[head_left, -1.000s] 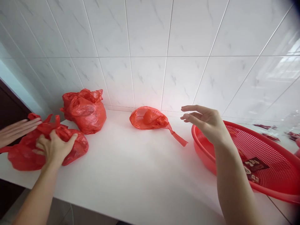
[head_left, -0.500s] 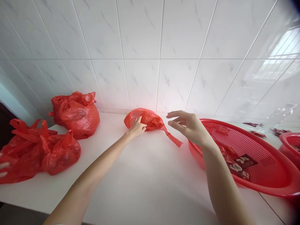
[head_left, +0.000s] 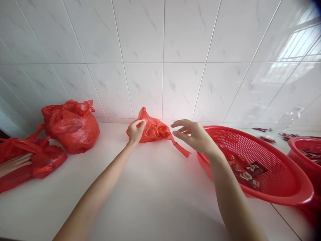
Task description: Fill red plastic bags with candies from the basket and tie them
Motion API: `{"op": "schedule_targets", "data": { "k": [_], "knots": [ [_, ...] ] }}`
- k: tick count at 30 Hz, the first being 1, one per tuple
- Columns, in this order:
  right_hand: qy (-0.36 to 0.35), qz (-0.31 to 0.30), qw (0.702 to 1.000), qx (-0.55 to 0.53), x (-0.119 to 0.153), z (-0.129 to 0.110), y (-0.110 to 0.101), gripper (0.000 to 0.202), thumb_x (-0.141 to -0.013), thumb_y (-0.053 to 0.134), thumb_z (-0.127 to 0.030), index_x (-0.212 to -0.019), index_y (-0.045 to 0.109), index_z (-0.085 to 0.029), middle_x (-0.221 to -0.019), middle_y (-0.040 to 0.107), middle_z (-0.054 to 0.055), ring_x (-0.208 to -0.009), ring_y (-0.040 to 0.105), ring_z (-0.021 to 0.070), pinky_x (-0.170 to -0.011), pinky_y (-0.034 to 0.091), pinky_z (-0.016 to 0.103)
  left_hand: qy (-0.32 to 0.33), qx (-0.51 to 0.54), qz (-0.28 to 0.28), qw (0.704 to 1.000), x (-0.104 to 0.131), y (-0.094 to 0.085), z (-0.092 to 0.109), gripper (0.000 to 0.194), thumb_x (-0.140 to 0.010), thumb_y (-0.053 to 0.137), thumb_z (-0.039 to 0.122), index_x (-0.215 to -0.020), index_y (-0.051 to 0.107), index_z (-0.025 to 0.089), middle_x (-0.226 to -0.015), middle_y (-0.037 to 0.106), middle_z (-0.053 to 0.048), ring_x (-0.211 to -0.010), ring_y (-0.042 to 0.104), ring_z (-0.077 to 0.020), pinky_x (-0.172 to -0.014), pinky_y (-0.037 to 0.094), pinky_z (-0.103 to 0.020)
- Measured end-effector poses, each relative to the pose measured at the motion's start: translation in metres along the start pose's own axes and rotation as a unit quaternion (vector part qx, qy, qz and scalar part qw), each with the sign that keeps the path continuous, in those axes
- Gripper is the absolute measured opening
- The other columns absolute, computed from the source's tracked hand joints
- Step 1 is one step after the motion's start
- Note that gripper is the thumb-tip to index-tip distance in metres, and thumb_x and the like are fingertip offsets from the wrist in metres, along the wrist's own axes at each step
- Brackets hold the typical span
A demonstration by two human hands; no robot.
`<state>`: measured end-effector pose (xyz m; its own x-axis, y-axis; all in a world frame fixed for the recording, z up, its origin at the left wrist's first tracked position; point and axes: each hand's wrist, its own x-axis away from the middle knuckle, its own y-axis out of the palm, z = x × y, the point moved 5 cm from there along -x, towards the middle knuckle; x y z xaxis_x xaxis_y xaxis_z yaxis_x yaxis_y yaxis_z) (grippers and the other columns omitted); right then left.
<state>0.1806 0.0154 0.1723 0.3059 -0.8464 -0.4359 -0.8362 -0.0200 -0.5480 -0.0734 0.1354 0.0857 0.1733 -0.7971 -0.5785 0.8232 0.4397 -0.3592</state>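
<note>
A thin red plastic bag (head_left: pixel 156 131) lies crumpled on the white counter close to the tiled wall, one loose handle strip trailing to the right. My left hand (head_left: pixel 136 132) is at the bag's left side, thumb and forefinger pinched together on its plastic. Just behind those fingers a corner of the bag stands up in a peak. My right hand (head_left: pixel 188 132) hovers to the right of the bag, fingers apart and curved, holding nothing. Beneath its wrist is the near-left rim of a large red basket (head_left: pixel 286 167) with dark red printed packets (head_left: pixel 255 169) inside.
A full, knotted red bag (head_left: pixel 72 129) stands at the back left. In front of it, another person's hand (head_left: pixel 18 162) is at more red bags (head_left: pixel 50 160). At the right are a smaller red basket (head_left: pixel 297 144), a clear plastic bottle (head_left: pixel 288 120) and loose packets (head_left: pixel 268 139).
My left hand has gone from spread fingers on the bag to a pinch, and a bag corner now rises. The other person's hand has come further in among the left bags. The view has shifted slightly right.
</note>
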Motion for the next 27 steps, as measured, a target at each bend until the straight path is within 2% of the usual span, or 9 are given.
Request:
{"op": "schedule_targets", "data": {
  "k": [3,6,8,11,14,16,20,23,27],
  "knots": [
    [0.006,-0.010,1.000,0.001,-0.004,0.007,0.012,0.030,-0.091,0.061,-0.035,-0.119,0.069,-0.027,-0.125,0.065,0.006,-0.090,0.069,0.0170,-0.081,0.060,0.034,0.013,0.067,-0.010,0.998,0.015,-0.014,0.027,0.033,-0.085,0.065,0.039,-0.109,0.072,0.018,-0.117,0.073,-0.009,-0.112,0.067,-0.0247,-0.098,0.052,-0.036],
    [0.011,-0.011,1.000,0.015,-0.007,0.012,0.025,0.042,-0.093,0.059,-0.040,-0.134,0.060,-0.030,-0.133,0.061,0.007,-0.100,0.068,0.0196,-0.087,0.058,0.037,0.011,0.184,-0.060,0.981,0.031,-0.017,0.052,0.035,-0.078,0.072,0.028,-0.113,0.073,0.021,-0.120,0.072,-0.008,-0.112,0.066,-0.0260,-0.099,0.052,-0.039],
    [0.020,-0.007,0.999,0.041,-0.008,0.014,0.031,0.050,-0.092,0.060,-0.045,-0.140,0.054,-0.032,-0.134,0.059,0.008,-0.108,0.065,0.0222,-0.094,0.055,0.040,-0.002,0.251,-0.084,0.964,0.040,-0.018,0.064,0.037,-0.077,0.074,0.023,-0.115,0.073,0.022,-0.124,0.070,-0.008,-0.117,0.064,-0.0274,-0.102,0.050,-0.042],
    [0.033,-0.024,0.998,0.057,-0.007,0.016,0.035,0.062,-0.087,0.064,-0.055,-0.143,0.051,-0.033,-0.134,0.059,0.009,-0.115,0.061,0.0254,-0.096,0.053,0.043,-0.017,0.288,-0.091,0.953,0.048,-0.018,0.074,0.037,-0.077,0.074,0.022,-0.115,0.074,0.023,-0.126,0.069,-0.008,-0.120,0.061,-0.0282,-0.104,0.048,-0.044],
    [0.033,-0.057,0.997,0.042,-0.005,0.016,0.039,0.068,-0.083,0.067,-0.057,-0.144,0.049,-0.033,-0.135,0.058,0.009,-0.116,0.060,0.0265,-0.095,0.053,0.044,-0.032,0.330,-0.100,0.938,0.051,-0.016,0.079,0.037,-0.077,0.074,0.021,-0.114,0.074,0.024,-0.124,0.069,-0.008,-0.117,0.063,-0.0276,-0.101,0.050,-0.043],
    [0.036,-0.068,0.996,0.045,-0.004,0.017,0.040,0.066,-0.081,0.071,-0.053,-0.141,0.051,-0.032,-0.133,0.059,0.009,-0.114,0.061,0.0262,-0.093,0.053,0.043,-0.055,0.383,-0.114,0.915,0.052,-0.013,0.079,0.038,-0.076,0.075,0.019,-0.113,0.074,0.024,-0.119,0.071,-0.007,-0.109,0.066,-0.0255,-0.095,0.053,-0.040],
    [0.063,-0.055,0.996,0.023,-0.004,0.020,0.043,0.055,-0.079,0.071,-0.041,-0.129,0.052,-0.026,-0.117,0.066,0.008,-0.091,0.066,0.0206,-0.074,0.057,0.035,-0.101,0.455,-0.112,0.877,0.052,-0.010,0.076,0.041,-0.071,0.077,0.016,-0.111,0.073,0.025,-0.101,0.074,-0.003,-0.090,0.069,-0.0192,-0.078,0.056,-0.032],
    [0.068,-0.021,0.997,-0.006,-0.006,0.022,0.040,0.045,-0.081,0.062,-0.028,-0.125,0.053,-0.024,-0.109,0.068,0.006,-0.068,0.062,0.0134,-0.058,0.052,0.028,-0.117,0.458,-0.084,0.877,0.049,-0.010,0.071,0.043,-0.068,0.076,0.015,-0.110,0.072,0.025,-0.100,0.073,-0.002,-0.086,0.068,-0.0178,-0.075,0.055,-0.032],
    [0.048,0.009,0.999,-0.014,-0.007,0.025,0.033,0.044,-0.076,0.046,-0.012,-0.116,0.060,-0.023,-0.097,0.069,0.003,-0.058,0.056,0.0103,-0.056,0.047,0.026,-0.109,0.441,-0.032,0.890,0.041,-0.016,0.062,0.046,-0.063,0.075,0.014,-0.108,0.072,0.022,-0.108,0.072,-0.005,-0.093,0.068,-0.0199,-0.081,0.055,-0.033]
  ]
}}
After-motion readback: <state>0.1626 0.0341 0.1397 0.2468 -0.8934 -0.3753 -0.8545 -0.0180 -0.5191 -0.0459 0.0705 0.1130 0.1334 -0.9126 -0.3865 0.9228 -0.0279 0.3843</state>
